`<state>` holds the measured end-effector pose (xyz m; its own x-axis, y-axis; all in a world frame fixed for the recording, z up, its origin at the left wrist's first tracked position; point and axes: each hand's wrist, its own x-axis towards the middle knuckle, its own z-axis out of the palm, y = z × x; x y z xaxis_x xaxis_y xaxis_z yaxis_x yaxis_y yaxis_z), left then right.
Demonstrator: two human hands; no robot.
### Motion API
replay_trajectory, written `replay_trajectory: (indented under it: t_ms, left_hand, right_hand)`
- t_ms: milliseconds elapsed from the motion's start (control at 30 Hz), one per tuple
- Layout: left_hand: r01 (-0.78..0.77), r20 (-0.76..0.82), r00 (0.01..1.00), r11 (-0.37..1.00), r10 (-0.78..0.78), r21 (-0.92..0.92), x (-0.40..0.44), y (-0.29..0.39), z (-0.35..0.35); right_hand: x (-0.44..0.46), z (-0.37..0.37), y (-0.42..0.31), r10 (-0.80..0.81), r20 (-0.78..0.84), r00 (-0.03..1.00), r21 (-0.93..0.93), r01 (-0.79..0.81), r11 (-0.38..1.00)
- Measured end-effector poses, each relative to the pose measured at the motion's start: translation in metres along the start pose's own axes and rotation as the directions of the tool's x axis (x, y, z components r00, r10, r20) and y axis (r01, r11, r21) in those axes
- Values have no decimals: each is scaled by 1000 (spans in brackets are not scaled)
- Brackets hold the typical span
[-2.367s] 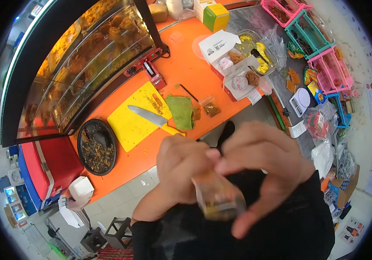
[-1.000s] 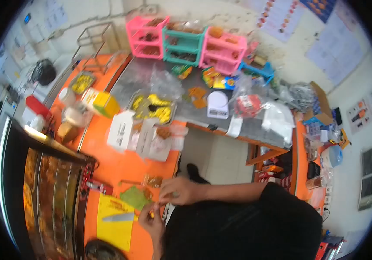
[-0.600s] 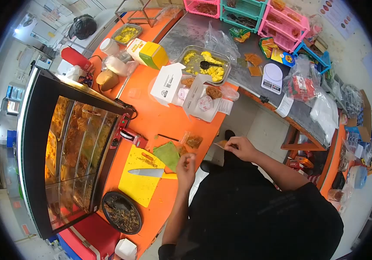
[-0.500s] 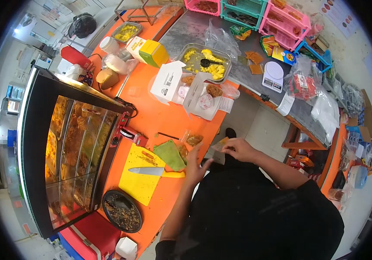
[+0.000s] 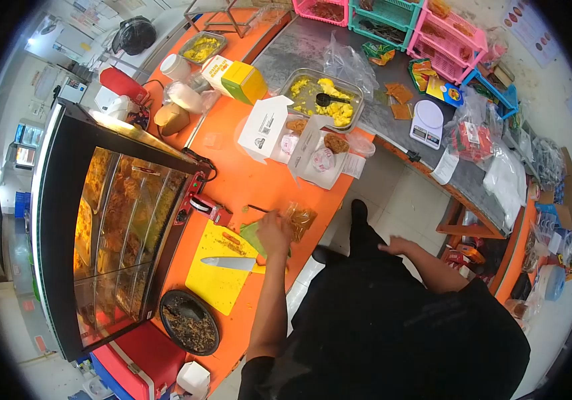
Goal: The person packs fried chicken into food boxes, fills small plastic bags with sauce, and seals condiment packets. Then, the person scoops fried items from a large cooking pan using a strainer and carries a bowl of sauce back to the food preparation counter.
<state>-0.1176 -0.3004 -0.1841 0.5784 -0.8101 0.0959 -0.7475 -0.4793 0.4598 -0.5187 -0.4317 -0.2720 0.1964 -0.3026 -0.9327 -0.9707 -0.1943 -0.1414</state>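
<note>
My left hand [image 5: 274, 235] is over the green cloth [image 5: 251, 236] on the orange counter, its fingers pointing down and partly hidden. Beside its fingertips lie small plastic packets with brown contents [image 5: 300, 219]. My right hand [image 5: 398, 247] hangs off the counter's edge near my body, fingers stretched out and nothing seen in it. A knife [image 5: 228, 263] rests on the yellow cutting board [image 5: 214, 283], next to sausage-like pieces [image 5: 231, 237]. Behind them stand open white boxes [image 5: 332, 175] holding fried pieces and round wrapped items.
A lit glass food case [image 5: 132, 220] stands at the left, a black bowl [image 5: 189, 321] in front of it. A red stapler-like tool [image 5: 211, 209] lies by the case. Farther back are a metal tray of yellow food [image 5: 292, 92], a white scale [image 5: 426, 124] and pink baskets [image 5: 447, 45].
My left hand has moved forward onto the green cloth. The small clear packet that was in my right hand is gone from it, and those fingers have opened.
</note>
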Motion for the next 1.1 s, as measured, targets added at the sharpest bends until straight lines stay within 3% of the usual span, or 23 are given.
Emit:
replay_trajectory:
  t_ms: [33, 67, 100, 133, 167, 200, 300, 367, 400, 433, 500, 533, 567, 633, 667, 700, 733, 767, 800, 833, 900, 1000, 1100]
  left_hand:
    - [4, -1, 1000, 1000, -4, 1, 7, 5, 7]
    - [60, 103, 992, 995, -68, 77, 12, 14, 16]
    - [105, 201, 970, 982, -136, 157, 16, 18, 21]
    - [102, 200, 971, 982, -133, 157, 19, 14, 27]
    - [182, 246, 948, 978, -203, 104, 22, 12, 33]
    - [262, 298, 917, 964, -266, 55, 23, 12, 37]
    - [281, 255, 931, 959, -262, -39, 22, 14, 38]
    - [260, 271, 928, 965, -255, 16, 23, 14, 39]
    - [237, 287, 926, 969, -246, 67, 23, 14, 39]
    - [244, 281, 926, 967, -253, 66, 22, 12, 41]
    - [245, 245, 947, 962, -209, -123, 19, 9, 43]
    - [248, 238, 947, 962, -215, -118, 19, 11, 41]
    - [344, 288, 914, 921, -284, -183, 17, 15, 37]
    - [447, 339, 870, 863, -358, -236, 9, 23, 30]
    - [640, 489, 758, 635, -431, -433, 4, 27, 26]
    - [769, 639, 638, 320, -430, -553, 1, 32, 20]
    - [766, 624, 641, 313, -447, -562, -3, 41, 13]
    - [768, 653, 610, 130, -449, -628, -9, 53, 7]
    - [737, 679, 585, -59, -443, -673, -14, 65, 2]
    - [720, 660, 588, -70, -468, -691, -19, 72, 0]
    - [677, 662, 572, -177, -485, -715, -31, 87, -3]
    - [581, 593, 592, -221, -546, -784, -42, 111, -7]
    - [521, 544, 630, -217, -554, -825, -52, 111, 1]
  right_hand:
    - [-17, 6, 3, 97, 142, 985, 259, -132, 957]
    - [-33, 9, 6, 149, 301, 942, 477, -284, 832]
    - [-34, 8, 12, 146, 302, 942, 477, -282, 832]
    - [-28, 6, 28, -2, 321, 947, 542, -182, 820]
    - [-21, 6, 43, -149, 326, 934, 609, -87, 788]
    - [-26, -2, 46, -146, 324, 935, 615, -91, 783]
    - [-48, -45, 37, -168, 344, 924, 565, -61, 823]
    - [-46, -67, 16, -129, 193, 973, 266, 75, 961]
    - [-44, -71, 6, -305, -32, 952, 88, 306, 948]
    - [-47, -83, -8, -496, -219, 840, -143, 475, 868]
    - [-56, -104, -53, -621, -312, 719, -159, 604, 781]
    - [-56, -110, -76, -695, -305, 651, -137, 693, 708]
    - [-55, -115, -97, -761, -299, 576, -110, 771, 627]
    - [-65, -126, -142, -781, -235, 579, 7, 804, 594]
    - [-65, -125, -159, -789, -224, 572, 5, 810, 586]
    - [-63, -125, -174, -801, -244, 547, -16, 823, 568]
    - [-60, -125, -186, -814, -261, 518, -41, 837, 546]
    - [-60, -123, -196, -830, -242, 502, -52, 847, 528]
    - [-60, -120, -204, -841, -342, 419, -75, 880, 469]
    - [-65, -122, -215, -840, -433, 327, -102, 908, 406]
    - [-74, -129, -227, -880, -337, 336, -99, 916, 388]
    - [-79, -132, -234, -908, -181, 378, -167, 898, 407]
    - [-70, -128, -236, -968, -151, 198, -262, 936, 233]
